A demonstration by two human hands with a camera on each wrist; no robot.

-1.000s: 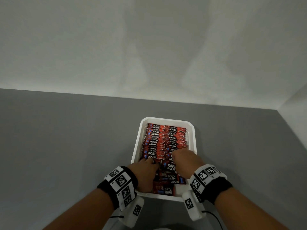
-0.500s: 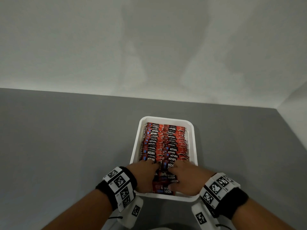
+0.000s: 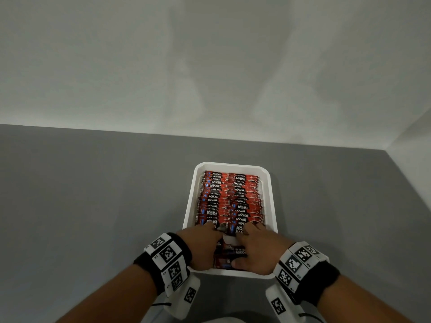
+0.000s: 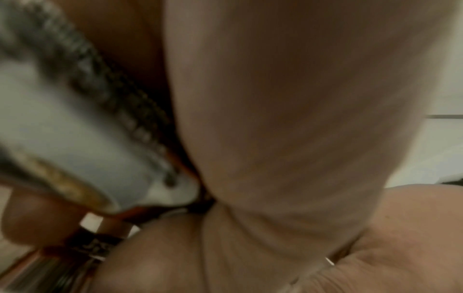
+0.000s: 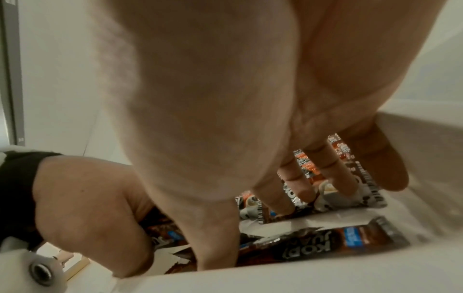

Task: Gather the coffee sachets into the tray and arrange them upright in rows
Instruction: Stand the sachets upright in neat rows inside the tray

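A white tray (image 3: 272,194) holds two rows of upright red-and-black coffee sachets (image 3: 229,199). A few flat sachets (image 3: 229,252) lie at its near end. Both hands are in that near end. My right hand (image 3: 251,243) lays straight fingers (image 5: 298,188) against the last upright sachets, thumb down on a flat sachet (image 5: 325,243). My left hand (image 3: 205,238) reaches the end of the left row. Its fingers are hidden in the head view, and the left wrist view is a blur of palm and a sachet edge (image 4: 75,142).
The tray sits on a grey tabletop (image 3: 93,206), with a white wall behind and another on the right. The tray's near wall (image 5: 250,281) lies just under my wrists. Both wrists carry black bands with marker tags.
My right hand has drawn back toward me from on top of the right row and now lies low at the tray's near end. The left hand has barely moved.
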